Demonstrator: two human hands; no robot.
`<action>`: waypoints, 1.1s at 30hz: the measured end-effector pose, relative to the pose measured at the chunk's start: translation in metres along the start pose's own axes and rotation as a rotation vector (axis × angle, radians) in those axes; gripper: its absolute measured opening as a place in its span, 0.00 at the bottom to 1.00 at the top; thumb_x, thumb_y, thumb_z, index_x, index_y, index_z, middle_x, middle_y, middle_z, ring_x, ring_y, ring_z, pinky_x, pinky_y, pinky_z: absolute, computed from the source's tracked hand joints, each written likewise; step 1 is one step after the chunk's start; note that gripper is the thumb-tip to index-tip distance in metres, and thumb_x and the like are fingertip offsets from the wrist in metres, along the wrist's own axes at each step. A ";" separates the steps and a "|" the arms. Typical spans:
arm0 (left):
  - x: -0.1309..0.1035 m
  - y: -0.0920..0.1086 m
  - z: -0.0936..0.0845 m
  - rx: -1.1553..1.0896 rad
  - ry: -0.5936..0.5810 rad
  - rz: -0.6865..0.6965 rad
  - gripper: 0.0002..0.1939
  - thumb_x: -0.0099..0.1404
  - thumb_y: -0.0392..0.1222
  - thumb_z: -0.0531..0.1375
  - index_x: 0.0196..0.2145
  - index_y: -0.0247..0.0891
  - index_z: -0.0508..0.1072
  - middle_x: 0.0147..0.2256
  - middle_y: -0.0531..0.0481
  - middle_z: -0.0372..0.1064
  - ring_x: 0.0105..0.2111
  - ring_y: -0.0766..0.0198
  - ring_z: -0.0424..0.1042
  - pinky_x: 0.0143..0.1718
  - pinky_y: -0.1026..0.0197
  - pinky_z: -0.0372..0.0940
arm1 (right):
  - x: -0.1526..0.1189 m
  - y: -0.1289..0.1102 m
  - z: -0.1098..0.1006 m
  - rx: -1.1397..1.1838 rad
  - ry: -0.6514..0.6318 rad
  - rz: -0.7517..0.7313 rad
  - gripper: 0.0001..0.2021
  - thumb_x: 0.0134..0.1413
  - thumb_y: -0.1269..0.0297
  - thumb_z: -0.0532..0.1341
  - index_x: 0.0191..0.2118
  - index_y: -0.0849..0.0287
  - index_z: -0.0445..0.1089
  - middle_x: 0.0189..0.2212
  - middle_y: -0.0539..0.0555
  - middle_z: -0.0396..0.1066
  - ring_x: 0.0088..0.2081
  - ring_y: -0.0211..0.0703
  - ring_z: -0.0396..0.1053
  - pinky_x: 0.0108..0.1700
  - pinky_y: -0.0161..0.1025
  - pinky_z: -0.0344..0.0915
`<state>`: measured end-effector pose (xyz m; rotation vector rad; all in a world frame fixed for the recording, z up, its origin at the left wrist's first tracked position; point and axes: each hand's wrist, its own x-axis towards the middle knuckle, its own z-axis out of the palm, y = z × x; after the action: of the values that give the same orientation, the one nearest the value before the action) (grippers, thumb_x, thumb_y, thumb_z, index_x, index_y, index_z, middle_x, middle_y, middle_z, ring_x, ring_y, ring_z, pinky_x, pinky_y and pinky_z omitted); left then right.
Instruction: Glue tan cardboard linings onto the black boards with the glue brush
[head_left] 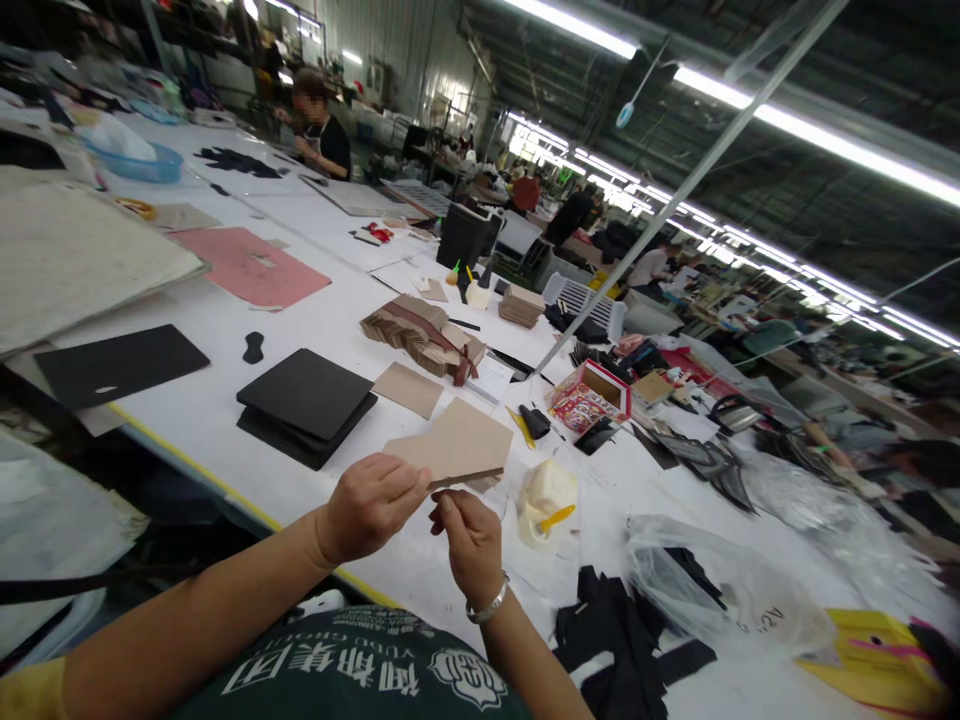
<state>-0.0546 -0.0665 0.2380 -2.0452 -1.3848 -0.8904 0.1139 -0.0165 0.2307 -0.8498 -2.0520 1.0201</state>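
My left hand (pixel 375 505) is closed with its fingertips at the lower left edge of a tan board (pixel 465 440), which lies on other boards. My right hand (pixel 469 535), with a bracelet at the wrist, is closed at the front edge of those boards; what its fingertips pinch is too small to make out. Left of the boards sits a stack of black panels (pixel 307 395). A single tan piece (pixel 409 389) lies just behind. To the right is a whitish container (pixel 549 490) with a yellow-handled brush (pixel 556 518).
Tan bundles (pixel 416 335) lie farther back, near a red patterned box (pixel 592 395). A plastic bag (pixel 727 590) and black scraps (pixel 622 640) lie at the right. A slanted metal pole (pixel 675 200) rises from the table. A person (pixel 326 135) sits across the table.
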 end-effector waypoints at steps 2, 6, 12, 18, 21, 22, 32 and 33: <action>0.003 -0.004 -0.005 -0.005 -0.020 0.051 0.11 0.60 0.35 0.55 0.42 0.34 0.66 0.28 0.49 0.66 0.31 0.63 0.66 0.34 0.58 0.62 | 0.001 0.001 -0.008 -0.189 -0.032 -0.130 0.11 0.59 0.67 0.49 0.39 0.61 0.68 0.24 0.51 0.68 0.26 0.35 0.65 0.32 0.33 0.62; 0.005 -0.015 -0.016 -0.002 -0.096 0.160 0.09 0.61 0.34 0.54 0.41 0.34 0.66 0.27 0.49 0.65 0.30 0.64 0.66 0.34 0.59 0.62 | 0.007 -0.001 -0.021 -0.564 -0.123 -0.423 0.10 0.56 0.71 0.51 0.41 0.60 0.67 0.28 0.55 0.69 0.33 0.40 0.64 0.37 0.36 0.61; 0.007 -0.020 -0.023 0.040 -0.085 0.170 0.08 0.60 0.33 0.54 0.39 0.33 0.67 0.27 0.49 0.65 0.29 0.63 0.65 0.32 0.58 0.61 | 0.009 -0.005 -0.017 -0.701 -0.131 -0.422 0.09 0.56 0.71 0.50 0.36 0.59 0.67 0.32 0.56 0.66 0.35 0.40 0.62 0.37 0.36 0.60; 0.010 -0.018 -0.026 0.023 -0.040 0.207 0.09 0.60 0.33 0.55 0.40 0.31 0.68 0.28 0.47 0.67 0.31 0.62 0.66 0.33 0.58 0.63 | 0.001 -0.007 0.001 -0.545 -0.005 -0.367 0.12 0.56 0.72 0.50 0.43 0.61 0.65 0.32 0.56 0.68 0.36 0.43 0.63 0.40 0.41 0.60; 0.013 -0.017 -0.029 0.021 -0.028 0.222 0.10 0.60 0.33 0.55 0.40 0.30 0.68 0.30 0.46 0.67 0.32 0.61 0.67 0.34 0.57 0.63 | -0.001 -0.014 0.010 -0.264 0.029 -0.201 0.10 0.57 0.70 0.50 0.40 0.60 0.66 0.29 0.54 0.69 0.32 0.40 0.64 0.37 0.38 0.60; 0.013 -0.017 -0.029 0.019 -0.029 0.224 0.10 0.60 0.33 0.55 0.40 0.30 0.68 0.30 0.46 0.67 0.32 0.61 0.67 0.34 0.57 0.63 | -0.002 -0.017 0.014 -0.141 0.030 -0.110 0.09 0.57 0.69 0.50 0.38 0.60 0.67 0.28 0.53 0.68 0.31 0.38 0.64 0.36 0.36 0.60; 0.007 -0.015 -0.030 -0.065 -0.104 0.054 0.08 0.61 0.35 0.54 0.39 0.34 0.67 0.25 0.51 0.62 0.28 0.64 0.64 0.31 0.59 0.60 | 0.004 -0.030 0.014 0.624 -0.127 0.316 0.07 0.54 0.63 0.53 0.30 0.59 0.63 0.13 0.43 0.56 0.16 0.32 0.54 0.25 0.34 0.58; 0.006 -0.015 -0.029 -0.073 -0.110 0.039 0.08 0.61 0.35 0.54 0.39 0.34 0.67 0.25 0.51 0.62 0.28 0.64 0.64 0.31 0.59 0.60 | 0.004 -0.031 0.011 0.435 -0.112 0.239 0.07 0.55 0.63 0.52 0.30 0.59 0.64 0.15 0.45 0.58 0.18 0.33 0.56 0.27 0.34 0.58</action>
<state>-0.0736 -0.0789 0.2622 -2.1983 -1.3828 -0.8347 0.0954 -0.0328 0.2526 -0.8296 -1.7409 1.6056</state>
